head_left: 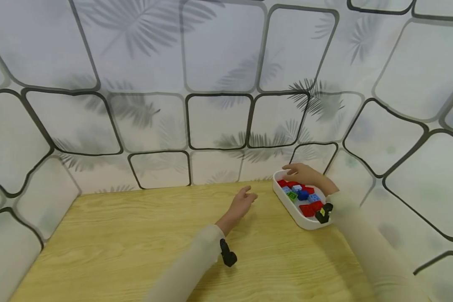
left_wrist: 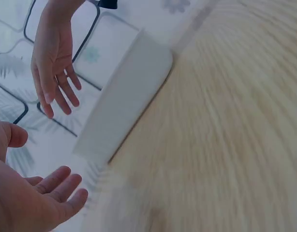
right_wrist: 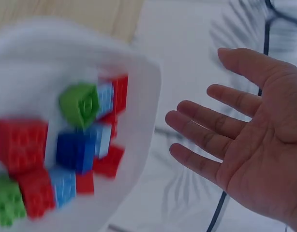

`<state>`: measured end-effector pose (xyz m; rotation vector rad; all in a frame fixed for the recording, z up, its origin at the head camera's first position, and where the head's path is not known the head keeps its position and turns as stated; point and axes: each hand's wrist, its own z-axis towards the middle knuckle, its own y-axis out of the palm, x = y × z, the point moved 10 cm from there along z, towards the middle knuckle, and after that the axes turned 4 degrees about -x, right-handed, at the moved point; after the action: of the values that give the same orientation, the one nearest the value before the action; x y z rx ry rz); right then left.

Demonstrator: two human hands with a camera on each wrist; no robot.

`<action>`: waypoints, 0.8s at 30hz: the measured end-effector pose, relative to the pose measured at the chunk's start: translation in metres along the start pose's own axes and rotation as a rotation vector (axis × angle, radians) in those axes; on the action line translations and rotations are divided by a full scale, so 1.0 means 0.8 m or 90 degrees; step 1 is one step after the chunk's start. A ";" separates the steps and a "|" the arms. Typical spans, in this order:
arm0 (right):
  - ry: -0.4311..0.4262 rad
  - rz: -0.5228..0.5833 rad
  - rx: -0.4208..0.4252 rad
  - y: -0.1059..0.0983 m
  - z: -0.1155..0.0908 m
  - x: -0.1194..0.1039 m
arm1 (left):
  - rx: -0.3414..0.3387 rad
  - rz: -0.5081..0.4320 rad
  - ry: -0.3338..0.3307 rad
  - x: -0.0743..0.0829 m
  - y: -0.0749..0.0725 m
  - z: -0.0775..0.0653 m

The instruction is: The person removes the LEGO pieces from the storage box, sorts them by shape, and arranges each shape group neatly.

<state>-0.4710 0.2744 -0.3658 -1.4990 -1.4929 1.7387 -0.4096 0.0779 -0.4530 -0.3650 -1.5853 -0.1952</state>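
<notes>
A white tray [head_left: 291,210] with rounded ends holds several toy building bricks: red [head_left: 307,210], light blue [head_left: 314,198], dark blue [head_left: 303,195] and green [head_left: 292,196]. Over the tray's far end is my right hand [head_left: 303,174], its palm toward the bricks and its fingers loosely extended. In the right wrist view this hand [right_wrist: 259,125] holds nothing, and its fingertips are apart from the bricks. My left hand [head_left: 238,208] hovers above the table, left of the tray. Its fingers are spread and slightly bent with nothing between them, as the left wrist view shows the hand [left_wrist: 32,198].
The tray stands at the right side of a light wood-grain table [head_left: 136,239]. Behind the table and along both sides rise pale walls [head_left: 219,121] with dark rounded outlines and leaf prints. A black wrist camera [head_left: 228,253] sits on the left sleeve, another [head_left: 324,213] on the right.
</notes>
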 end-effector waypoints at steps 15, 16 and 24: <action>0.197 0.154 -0.047 -0.024 -0.072 0.152 | -0.057 -0.240 -0.056 -0.028 0.122 0.037; 0.206 0.170 -0.051 -0.021 -0.074 0.157 | -0.060 -0.248 -0.060 -0.028 0.127 0.038; 0.234 0.194 -0.063 -0.010 -0.079 0.172 | -0.036 -0.297 -0.053 -0.019 0.139 0.043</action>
<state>-0.4652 0.4188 -0.4117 -2.0554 -1.2252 1.4492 -0.4030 0.1919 -0.4807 -0.0396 -1.7331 -0.5897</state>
